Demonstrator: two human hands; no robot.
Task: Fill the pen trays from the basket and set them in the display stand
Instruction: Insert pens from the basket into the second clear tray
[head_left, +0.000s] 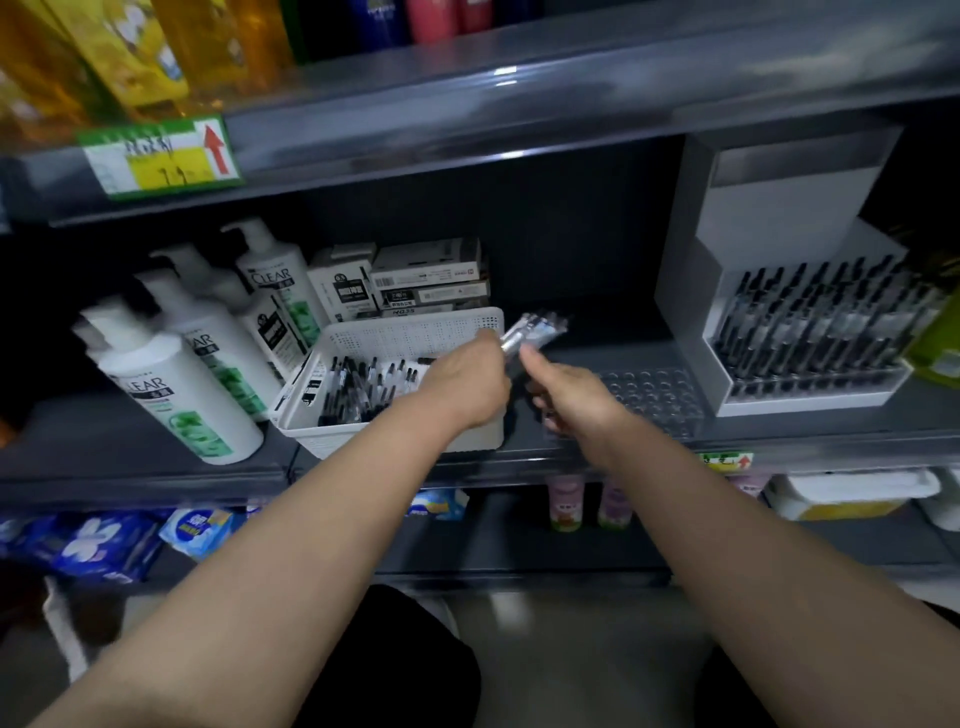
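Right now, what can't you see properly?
Head view.
Motion blur: the pens in the left hand, count unclear.
Blurred print: the price tag.
Hidden by the left hand: the right side of the basket.
Hidden by the right hand: its own palm, the left end of the tray.

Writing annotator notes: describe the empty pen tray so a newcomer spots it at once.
On the middle dark shelf, a white basket of pens sits left and a white display stand right. Flat on the shelf between them, just beyond the right hand, lies the pen tray. Unlike the full tray in the stand, it is clear plastic with rows of empty round holes.
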